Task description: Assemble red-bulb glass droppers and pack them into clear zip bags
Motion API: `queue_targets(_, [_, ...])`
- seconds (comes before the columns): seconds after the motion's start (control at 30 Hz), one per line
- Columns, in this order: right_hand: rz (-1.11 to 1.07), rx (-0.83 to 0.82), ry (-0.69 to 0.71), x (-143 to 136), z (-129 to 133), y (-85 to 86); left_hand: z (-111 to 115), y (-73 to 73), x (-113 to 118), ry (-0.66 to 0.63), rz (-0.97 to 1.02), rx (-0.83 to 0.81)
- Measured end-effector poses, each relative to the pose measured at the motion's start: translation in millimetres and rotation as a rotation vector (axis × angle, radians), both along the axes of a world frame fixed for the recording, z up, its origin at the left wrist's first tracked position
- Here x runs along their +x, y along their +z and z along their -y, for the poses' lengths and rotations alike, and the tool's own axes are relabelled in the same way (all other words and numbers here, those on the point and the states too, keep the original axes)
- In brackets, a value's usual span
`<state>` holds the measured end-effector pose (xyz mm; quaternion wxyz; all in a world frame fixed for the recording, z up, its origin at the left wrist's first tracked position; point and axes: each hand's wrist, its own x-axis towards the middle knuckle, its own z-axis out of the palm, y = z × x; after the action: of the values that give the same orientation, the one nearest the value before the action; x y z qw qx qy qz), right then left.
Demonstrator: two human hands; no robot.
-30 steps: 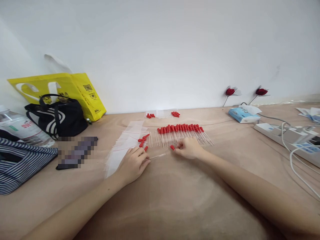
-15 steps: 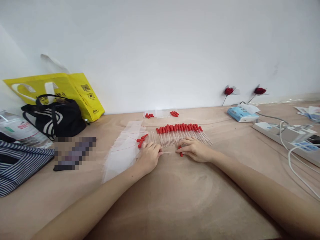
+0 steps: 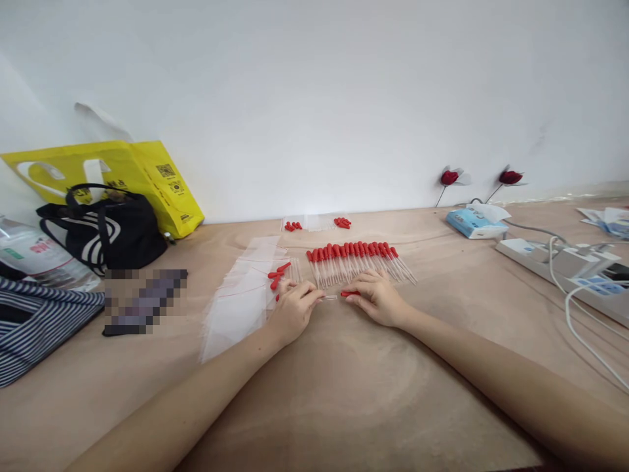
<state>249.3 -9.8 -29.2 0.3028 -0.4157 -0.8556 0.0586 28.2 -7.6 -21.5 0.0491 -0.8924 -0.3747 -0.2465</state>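
Between the fingertips of my left hand (image 3: 296,307) is a clear glass dropper tube (image 3: 330,297), its end pointing right. My right hand (image 3: 376,296) pinches a red rubber dropper bulb (image 3: 350,294), which faces the tube across a small gap. Just beyond both hands lies a row of droppers (image 3: 351,259) with red bulbs at the far end and clear tubes toward me. Several loose red bulbs (image 3: 276,275) rest by my left hand, some partly covered by it. Clear plastic bags (image 3: 240,308) are fanned out to the left.
Against the wall are more red bulbs (image 3: 343,223) and a clear bag (image 3: 314,221). At left stand a yellow bag (image 3: 181,203), a black bag (image 3: 132,229) and a large bottle (image 3: 44,255). A tissue pack (image 3: 474,223) and a power strip (image 3: 565,259) with cables lie right.
The red bulb in my right hand has turned from pointing toward me to lying level, facing left. My right hand moved slightly left, and the tube's end now shows more clearly.
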Motion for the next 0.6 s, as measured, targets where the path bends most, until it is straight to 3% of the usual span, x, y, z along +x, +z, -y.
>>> queue_targets(0.6, [-0.157,-0.091,0.129,-9.8,3.6,-1.9,-2.5,-5.6,2.0,-0.157,0.065,0.087])
